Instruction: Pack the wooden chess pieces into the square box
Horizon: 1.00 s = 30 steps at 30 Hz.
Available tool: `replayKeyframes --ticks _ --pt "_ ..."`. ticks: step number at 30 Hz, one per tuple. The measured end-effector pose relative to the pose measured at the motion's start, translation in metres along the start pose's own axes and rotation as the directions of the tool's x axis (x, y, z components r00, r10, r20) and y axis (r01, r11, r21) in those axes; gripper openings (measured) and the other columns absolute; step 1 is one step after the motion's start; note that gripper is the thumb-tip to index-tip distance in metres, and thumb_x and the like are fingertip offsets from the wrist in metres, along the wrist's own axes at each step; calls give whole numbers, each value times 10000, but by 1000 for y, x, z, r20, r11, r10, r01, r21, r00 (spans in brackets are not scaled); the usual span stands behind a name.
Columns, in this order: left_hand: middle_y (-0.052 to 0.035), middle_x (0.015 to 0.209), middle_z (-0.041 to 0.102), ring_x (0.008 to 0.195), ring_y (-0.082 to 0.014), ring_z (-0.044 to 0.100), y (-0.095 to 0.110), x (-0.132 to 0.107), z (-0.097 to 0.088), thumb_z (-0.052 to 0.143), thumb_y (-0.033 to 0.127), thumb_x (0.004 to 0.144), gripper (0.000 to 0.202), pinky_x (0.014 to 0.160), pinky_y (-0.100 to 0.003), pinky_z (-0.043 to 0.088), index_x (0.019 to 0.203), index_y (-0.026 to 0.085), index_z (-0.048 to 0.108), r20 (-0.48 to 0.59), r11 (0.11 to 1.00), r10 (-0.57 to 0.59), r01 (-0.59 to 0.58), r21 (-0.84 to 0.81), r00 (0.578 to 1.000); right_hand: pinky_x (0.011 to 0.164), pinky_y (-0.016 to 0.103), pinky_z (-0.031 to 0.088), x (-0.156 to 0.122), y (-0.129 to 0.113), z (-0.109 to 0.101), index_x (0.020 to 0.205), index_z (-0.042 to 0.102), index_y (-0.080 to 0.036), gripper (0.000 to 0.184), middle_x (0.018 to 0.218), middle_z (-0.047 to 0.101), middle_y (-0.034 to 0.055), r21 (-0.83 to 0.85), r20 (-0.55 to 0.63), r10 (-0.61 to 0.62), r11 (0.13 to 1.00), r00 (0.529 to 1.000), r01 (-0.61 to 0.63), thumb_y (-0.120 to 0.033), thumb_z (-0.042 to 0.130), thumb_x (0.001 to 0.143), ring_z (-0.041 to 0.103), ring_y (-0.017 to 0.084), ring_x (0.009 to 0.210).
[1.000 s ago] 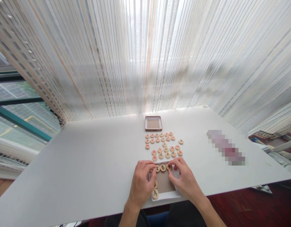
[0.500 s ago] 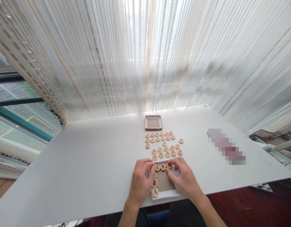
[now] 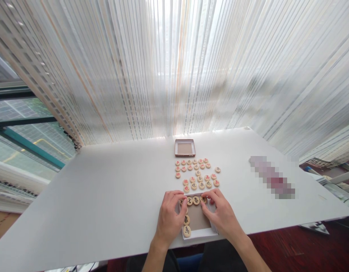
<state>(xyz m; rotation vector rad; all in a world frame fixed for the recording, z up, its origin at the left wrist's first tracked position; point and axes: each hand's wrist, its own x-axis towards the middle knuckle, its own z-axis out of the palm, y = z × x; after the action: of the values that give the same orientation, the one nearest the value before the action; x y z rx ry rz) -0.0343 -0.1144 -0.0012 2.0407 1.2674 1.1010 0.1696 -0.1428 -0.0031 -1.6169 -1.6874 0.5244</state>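
A shallow white box [image 3: 201,234] sits at the table's near edge, its brown floor partly covered by round wooden Chinese chess pieces with black characters. Along the far wall runs a row of them, including a士 piece [image 3: 189,200] and a 象 piece [image 3: 196,200]. Down the left wall lie more, the nearest a 馬 piece [image 3: 187,231]. My left hand [image 3: 171,213] is closed, thumb and fingers around the piece in the far left corner, and it hides part of the left column. With my right hand [image 3: 218,207] I pinch the row's rightmost piece [image 3: 203,199].
Beyond the box, several loose red and black chess pieces [image 3: 199,178] lie in rough rows on the white table [image 3: 120,196]. The other box half [image 3: 185,155] stands behind them. A blurred pinkish object [image 3: 272,177] lies to the right. Pale striped curtains [image 3: 168,75] hang at the back edge.
The whole view has shifted very slightly. Both hands keep nearly the same place and grip at the far row, and the pieces lie as before.
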Motion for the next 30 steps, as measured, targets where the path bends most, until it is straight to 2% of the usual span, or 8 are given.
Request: replayKeyframes --ticks 9,15,21,30 --pt "-63 1090 639 1088 -235 587 0 1 0 575 191 948 129 966 -434 517 1001 237 684 4 1000 -2 2 -7 1000 777 315 529 -1 3 0 1050 633 -242 167 959 583 20 7 2 1 1000 1000 -1 -234 636 883 597 180 790" --pt "-60 1085 642 1083 -232 591 0 0 0 580 187 942 129 965 -430 520 996 237 686 -1 1000 1 -1 -11 1000 754 295 529 -1 2 0 996 632 -247 169 950 593 10 1 7 -9 1000 1000 9 -286 703 848 594 174 780" --pt "-60 1081 643 1084 -232 590 0 -1 1 588 184 935 126 962 -430 522 988 238 688 -4 1000 4 -4 -15 1000 754 296 530 -1 1 0 964 647 -251 120 930 596 11 -1 6 7 1000 1000 -7 -334 682 884 600 173 770" --pt "-65 1073 649 1078 -238 595 1 0 0 577 184 939 131 950 -437 533 983 234 690 -2 1000 10 -10 -7 1000 733 286 537 0 1 1 971 662 -245 115 932 623 17 -18 -25 2 1000 1000 -3 -322 664 886 616 168 749"
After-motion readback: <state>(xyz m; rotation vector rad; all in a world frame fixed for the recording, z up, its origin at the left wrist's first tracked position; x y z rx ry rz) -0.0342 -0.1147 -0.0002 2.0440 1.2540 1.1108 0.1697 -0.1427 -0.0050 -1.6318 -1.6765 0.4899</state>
